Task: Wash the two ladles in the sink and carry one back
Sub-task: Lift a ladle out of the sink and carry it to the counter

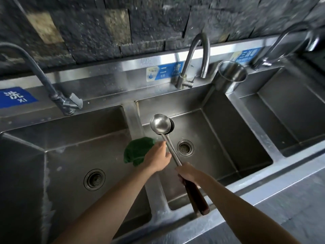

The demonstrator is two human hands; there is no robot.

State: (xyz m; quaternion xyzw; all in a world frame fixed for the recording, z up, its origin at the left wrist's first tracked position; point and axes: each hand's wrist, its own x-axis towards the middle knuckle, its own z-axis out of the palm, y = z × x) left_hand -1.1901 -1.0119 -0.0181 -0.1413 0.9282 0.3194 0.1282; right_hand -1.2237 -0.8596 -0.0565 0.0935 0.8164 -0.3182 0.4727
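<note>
Two steel ladles (161, 124) with dark wooden handles are stacked together, bowls nested, above the middle sink basin (228, 138). My right hand (187, 173) is shut around both handles where steel meets wood. My left hand (157, 156) reaches over the divider between the left and middle basins, fingers touching a green scouring cloth (136, 151) that lies there. Whether the left hand grips the cloth is unclear. The wooden handle ends (198, 199) stick out toward me.
A three-basin steel sink fills the view, with the left basin (70, 155) and the right basin (290, 111). A curved faucet (197, 59) stands behind the middle basin, a steel cup (231, 76) beside it. Other faucets stand at left (52, 90) and right (288, 41).
</note>
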